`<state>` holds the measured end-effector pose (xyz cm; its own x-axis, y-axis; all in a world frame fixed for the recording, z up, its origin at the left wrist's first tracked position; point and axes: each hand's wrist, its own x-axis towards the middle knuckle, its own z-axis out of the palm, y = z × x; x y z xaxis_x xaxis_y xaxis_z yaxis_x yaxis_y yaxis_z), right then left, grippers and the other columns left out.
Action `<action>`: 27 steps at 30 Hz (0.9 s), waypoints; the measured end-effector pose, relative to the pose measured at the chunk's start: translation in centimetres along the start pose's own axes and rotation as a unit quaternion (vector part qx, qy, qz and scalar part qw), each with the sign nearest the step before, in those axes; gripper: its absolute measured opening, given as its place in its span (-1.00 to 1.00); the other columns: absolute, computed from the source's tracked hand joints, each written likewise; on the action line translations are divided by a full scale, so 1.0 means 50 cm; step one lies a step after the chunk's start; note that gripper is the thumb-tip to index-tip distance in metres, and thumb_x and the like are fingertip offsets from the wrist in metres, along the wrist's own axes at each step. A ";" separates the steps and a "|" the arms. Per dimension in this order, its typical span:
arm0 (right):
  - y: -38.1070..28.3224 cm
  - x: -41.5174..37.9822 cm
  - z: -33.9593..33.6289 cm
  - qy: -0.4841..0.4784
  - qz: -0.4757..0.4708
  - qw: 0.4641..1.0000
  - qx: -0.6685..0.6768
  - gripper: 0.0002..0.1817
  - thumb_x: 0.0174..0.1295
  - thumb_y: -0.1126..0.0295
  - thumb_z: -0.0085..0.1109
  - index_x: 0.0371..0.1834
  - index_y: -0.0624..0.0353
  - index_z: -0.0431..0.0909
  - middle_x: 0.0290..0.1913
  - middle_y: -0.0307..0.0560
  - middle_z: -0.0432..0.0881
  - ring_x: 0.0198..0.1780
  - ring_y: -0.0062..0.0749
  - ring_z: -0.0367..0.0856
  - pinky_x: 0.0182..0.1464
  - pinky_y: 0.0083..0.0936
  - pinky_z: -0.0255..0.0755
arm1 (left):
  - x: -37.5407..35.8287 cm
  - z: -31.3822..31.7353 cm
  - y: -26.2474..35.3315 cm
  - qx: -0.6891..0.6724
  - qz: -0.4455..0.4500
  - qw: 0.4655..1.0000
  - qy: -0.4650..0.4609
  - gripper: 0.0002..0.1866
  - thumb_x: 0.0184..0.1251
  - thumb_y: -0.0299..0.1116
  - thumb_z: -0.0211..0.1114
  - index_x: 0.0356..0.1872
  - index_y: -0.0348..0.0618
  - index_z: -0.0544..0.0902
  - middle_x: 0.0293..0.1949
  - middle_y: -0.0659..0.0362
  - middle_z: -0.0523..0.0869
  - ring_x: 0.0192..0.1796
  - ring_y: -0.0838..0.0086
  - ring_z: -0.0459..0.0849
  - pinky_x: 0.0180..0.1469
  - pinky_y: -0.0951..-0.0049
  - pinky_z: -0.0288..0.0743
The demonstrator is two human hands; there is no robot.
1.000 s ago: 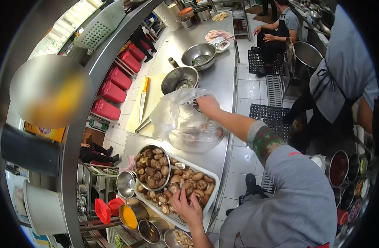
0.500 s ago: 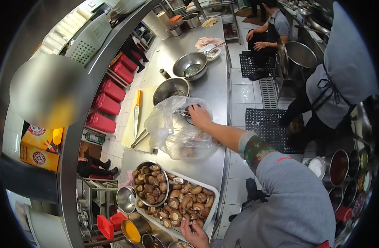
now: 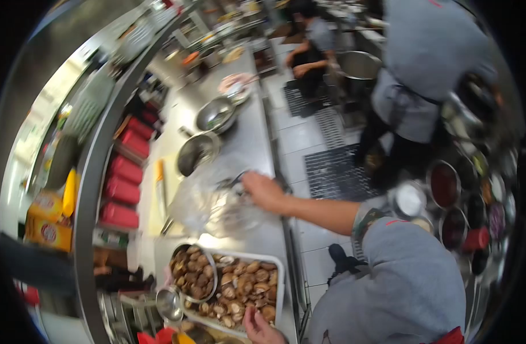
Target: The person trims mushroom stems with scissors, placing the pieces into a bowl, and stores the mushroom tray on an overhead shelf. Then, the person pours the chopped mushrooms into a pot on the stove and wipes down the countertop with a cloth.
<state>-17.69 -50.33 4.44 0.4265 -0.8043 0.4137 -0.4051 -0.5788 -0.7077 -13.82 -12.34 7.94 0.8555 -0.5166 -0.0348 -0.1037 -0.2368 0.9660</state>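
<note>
Across the middle of the frame, the right hand reaches over a stainless steel table, its fingers curled closed on a dark, curved implement, blurred and only partly visible. Just beside it, a clear, crumpled plastic bag lies on the table; its contents are too blurred to tell. At the bottom centre, the left hand is partly open, fingers loosely bent, at the lower edge of a heap of brown, round-capped mushrooms; no object shows in its grip. These mushrooms fill a white, rectangular plastic tray, and a round, shiny metal bowl of darker brown mushrooms sits at the tray's left side. A small metal bowl is near the tray's lower left corner.

Left of the bag, a knife with an orange handle lies on a pale yellow cutting board. Above the bag are two wide metal bowls, one beyond the other. Red plastic bins line the left side of the frame, with yellow cardboard boxes farther left. Toward the upper right, a person in a grey shirt stands near a large metal pot.
</note>
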 end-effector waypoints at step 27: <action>-0.486 -0.666 -0.082 -0.224 -0.147 0.955 0.129 -0.58 0.03 0.45 0.39 -0.05 0.18 0.43 -0.13 0.01 0.54 -0.03 0.00 0.62 -0.08 -0.15 0.53 | -0.179 -0.269 -0.084 -0.450 -0.293 0.812 -0.226 -0.54 0.63 -0.03 -0.03 0.20 -0.20 0.54 -0.01 0.03 0.67 0.04 0.21 0.69 0.08 0.17 0.63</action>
<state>-25.35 -10.03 10.19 0.8179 -0.4409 0.3697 -0.0272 -0.6714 -0.7406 -14.22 4.35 7.64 0.3293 -0.8296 -0.4510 0.8421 0.0420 0.5377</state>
